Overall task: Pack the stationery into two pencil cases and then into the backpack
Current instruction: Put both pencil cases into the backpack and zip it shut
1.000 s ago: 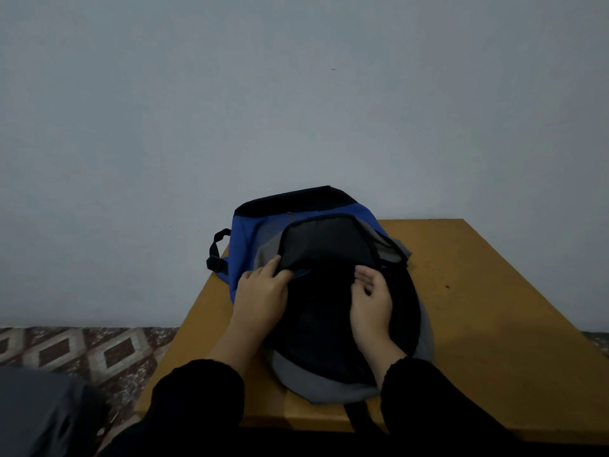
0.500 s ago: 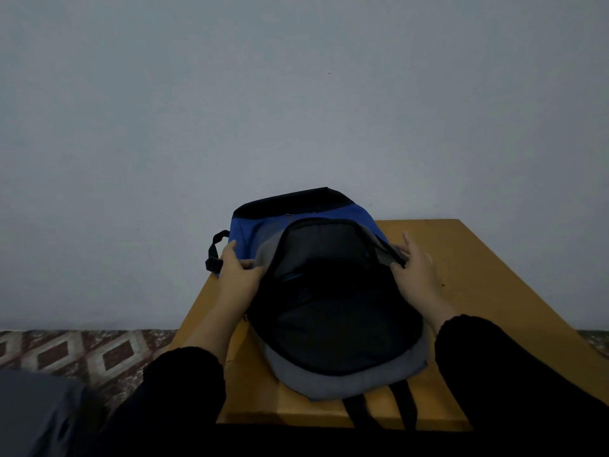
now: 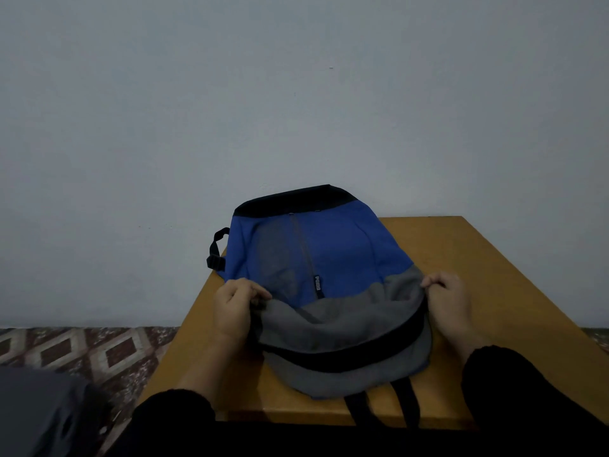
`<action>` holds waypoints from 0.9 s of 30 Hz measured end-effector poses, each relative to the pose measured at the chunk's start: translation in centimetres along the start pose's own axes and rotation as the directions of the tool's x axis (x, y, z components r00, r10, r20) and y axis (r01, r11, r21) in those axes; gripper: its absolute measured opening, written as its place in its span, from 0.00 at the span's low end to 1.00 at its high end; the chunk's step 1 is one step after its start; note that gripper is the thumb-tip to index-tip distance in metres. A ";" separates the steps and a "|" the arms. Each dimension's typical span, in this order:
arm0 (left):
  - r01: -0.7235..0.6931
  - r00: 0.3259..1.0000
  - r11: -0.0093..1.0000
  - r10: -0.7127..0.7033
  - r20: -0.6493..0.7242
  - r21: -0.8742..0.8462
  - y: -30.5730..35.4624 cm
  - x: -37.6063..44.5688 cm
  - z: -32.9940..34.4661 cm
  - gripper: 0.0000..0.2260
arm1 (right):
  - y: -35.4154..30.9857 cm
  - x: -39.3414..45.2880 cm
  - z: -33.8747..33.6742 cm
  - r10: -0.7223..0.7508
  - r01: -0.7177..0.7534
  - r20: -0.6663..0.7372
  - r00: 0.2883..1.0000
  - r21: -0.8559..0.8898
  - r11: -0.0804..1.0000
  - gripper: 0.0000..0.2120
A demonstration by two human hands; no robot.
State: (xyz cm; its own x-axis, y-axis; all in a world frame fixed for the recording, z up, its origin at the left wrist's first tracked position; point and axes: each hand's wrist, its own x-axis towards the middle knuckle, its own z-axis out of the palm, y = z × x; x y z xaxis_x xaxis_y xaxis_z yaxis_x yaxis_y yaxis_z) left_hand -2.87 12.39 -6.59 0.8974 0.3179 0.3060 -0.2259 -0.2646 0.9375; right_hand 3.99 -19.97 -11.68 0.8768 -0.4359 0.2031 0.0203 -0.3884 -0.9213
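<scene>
The backpack (image 3: 329,268) lies flat on the wooden table (image 3: 478,291), front panel up. Its black top end points toward the far edge of the table and overhangs the far-left corner; its grey lower section lies toward the near edge. The body is blue in the middle, with a vertical zip line and a small label (image 3: 317,285) on the front. A black band crosses the grey section, between the upper grey flap and the lower grey rim. A black side strap loop (image 3: 216,250) projects past the left edge of the table. Two black shoulder straps (image 3: 384,405) run from under the bag over the near edge.

The left hand (image 3: 235,310) grips the grey flap at the bag's left side, fingers curled, thumb pressed against the fabric. The right hand (image 3: 445,301) pinches the grey flap at the bag's right side, fingertips closed on the edge. Both forearms wear black sleeves (image 3: 514,384) and lie over the near edge of the table.

Pencil cases and stationery cannot be seen; whether they are inside the bag cannot be told.

The table stands against a plain pale wall (image 3: 296,94). A patterned tile floor (image 3: 82,351) shows to the left of the table. A dark grey object (image 3: 39,413), blurred, occupies the lower-left corner of the view.
</scene>
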 end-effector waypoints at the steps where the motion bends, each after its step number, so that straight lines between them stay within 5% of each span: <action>1: -0.009 1.000 0.999 0.009 -0.013 0.032 -0.4 -0.2 0.0 0.17 | 0.3 0.1 -0.1 0.060 -0.060 0.006 0.998 0.067 0.996 0.11; 5: -0.080 0.996 0.895 0.058 0.064 0.439 -2.4 0.4 0.7 0.22 | 0.4 0.9 -0.3 0.138 -0.158 0.146 0.980 0.140 0.977 0.14; 9: -0.146 0.950 0.656 -0.115 0.290 0.740 -2.1 0.0 2.1 0.23 | 0.4 1.3 -0.3 0.139 -0.147 0.181 0.974 0.028 0.989 0.24; 16: -0.222 0.834 0.490 -0.353 0.425 0.843 -0.8 0.5 3.4 0.38 | 0.2 -0.4 -0.4 0.116 -0.122 0.119 0.986 0.043 0.992 0.20; 27: -0.206 0.818 0.522 -0.373 0.438 0.828 -1.4 2.3 4.1 0.37 | -0.4 -2.1 -1.1 0.126 -0.129 0.031 0.992 0.124 0.984 0.13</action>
State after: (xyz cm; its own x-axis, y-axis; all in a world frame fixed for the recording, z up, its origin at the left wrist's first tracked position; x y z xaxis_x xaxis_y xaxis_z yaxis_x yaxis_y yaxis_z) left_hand 1.06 9.78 -7.89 0.9843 -0.0405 -0.1719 0.0111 -0.9572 0.2891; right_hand 1.62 -19.81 -11.35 0.8867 -0.4563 0.0750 -0.0338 -0.2256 -0.9736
